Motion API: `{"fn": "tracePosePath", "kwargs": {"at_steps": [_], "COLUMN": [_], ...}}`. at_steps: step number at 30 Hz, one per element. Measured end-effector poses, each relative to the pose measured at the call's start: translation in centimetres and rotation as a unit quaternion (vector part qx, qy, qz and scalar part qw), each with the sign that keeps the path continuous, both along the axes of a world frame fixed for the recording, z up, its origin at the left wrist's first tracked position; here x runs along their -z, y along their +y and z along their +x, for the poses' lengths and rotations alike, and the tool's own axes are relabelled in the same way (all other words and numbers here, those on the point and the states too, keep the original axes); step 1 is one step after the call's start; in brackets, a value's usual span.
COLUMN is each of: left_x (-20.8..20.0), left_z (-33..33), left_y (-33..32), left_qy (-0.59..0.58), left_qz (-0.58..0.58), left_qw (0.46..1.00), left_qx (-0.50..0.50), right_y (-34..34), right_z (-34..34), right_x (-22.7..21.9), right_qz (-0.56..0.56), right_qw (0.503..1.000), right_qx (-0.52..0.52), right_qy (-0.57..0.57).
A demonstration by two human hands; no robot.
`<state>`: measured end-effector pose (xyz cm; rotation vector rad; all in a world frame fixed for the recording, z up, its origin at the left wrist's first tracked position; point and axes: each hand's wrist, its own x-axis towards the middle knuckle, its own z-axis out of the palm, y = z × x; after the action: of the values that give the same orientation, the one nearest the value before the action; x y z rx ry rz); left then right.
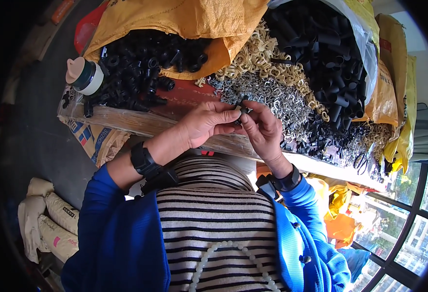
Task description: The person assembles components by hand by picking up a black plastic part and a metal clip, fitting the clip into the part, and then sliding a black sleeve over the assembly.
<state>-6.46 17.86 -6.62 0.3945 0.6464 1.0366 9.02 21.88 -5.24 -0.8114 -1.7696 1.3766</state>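
Observation:
My left hand (208,122) and my right hand (263,130) meet above the front edge of the workbench. Between their thumbs and fingertips they pinch a small black part (243,110), mostly covered by the fingers, so its exact kind cannot be made out. Just beyond the hands lies a heap of small shiny metal clips (272,93). Behind that are many beige plastic clips (255,53). Black plastic fittings (136,68) spill from an orange woven sack (189,17) at the left. Short black tubes (328,53) fill a pale-lined sack at the right.
A white bottle with a dark green and pink lid (89,78) stands at the bench's left end. Scissors (361,161) lie near its right end among small black pieces (316,141). The wooden bench edge (141,121) runs close below my hands. Filled sacks (55,219) sit on the floor at left.

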Motion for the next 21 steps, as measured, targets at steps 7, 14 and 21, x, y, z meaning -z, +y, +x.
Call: {"fn": "tracePosePath", "kwargs": {"at_steps": [7,14,21], "left_x": [0.4,-0.5,0.2], "left_z": [0.2,0.0,-5.9], "left_y": [-0.6,-1.1,-2.0], "left_qy": [-0.025,0.002,0.091], "left_qz": [-0.014,-0.035,0.037], "left_qw": [0.999,0.999,0.989], "left_qx": [0.027,0.015,-0.110], "right_y": [0.6,0.1,-0.6], "right_z": [0.8,0.8,-0.4], "right_x": [0.4,1.1,1.1], "right_qz": [0.247,0.341,0.434], "right_qw": [0.965,0.932,0.885], "right_qx": [0.009,-0.009,-0.112], "right_qy": [-0.085,-0.122,-0.127]}}
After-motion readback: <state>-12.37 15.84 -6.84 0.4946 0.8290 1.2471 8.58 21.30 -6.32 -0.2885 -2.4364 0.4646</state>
